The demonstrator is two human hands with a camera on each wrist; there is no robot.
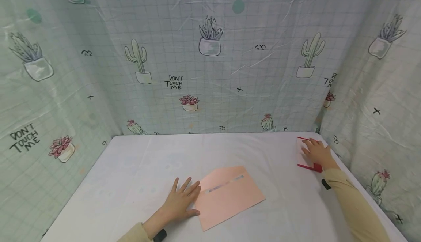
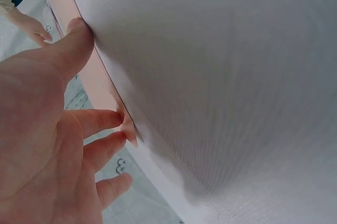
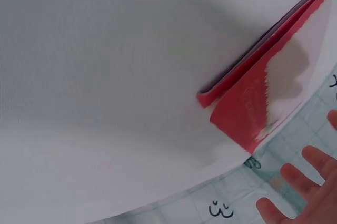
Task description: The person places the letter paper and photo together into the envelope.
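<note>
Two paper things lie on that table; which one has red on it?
The red-and-white paper by the right hand, near the table's far right corner; the pink paper by the left hand shows no red.

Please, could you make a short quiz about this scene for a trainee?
1. Which hand touches the pink paper item?
2. True or false: the red-and-white item lies near the far left corner of the white table.
3. In the head view, the right hand partly covers: A) the pink paper item; B) the red-and-white item; C) neither.

Key: 1. left hand; 2. false, it is near the far right corner; 3. B.
</note>
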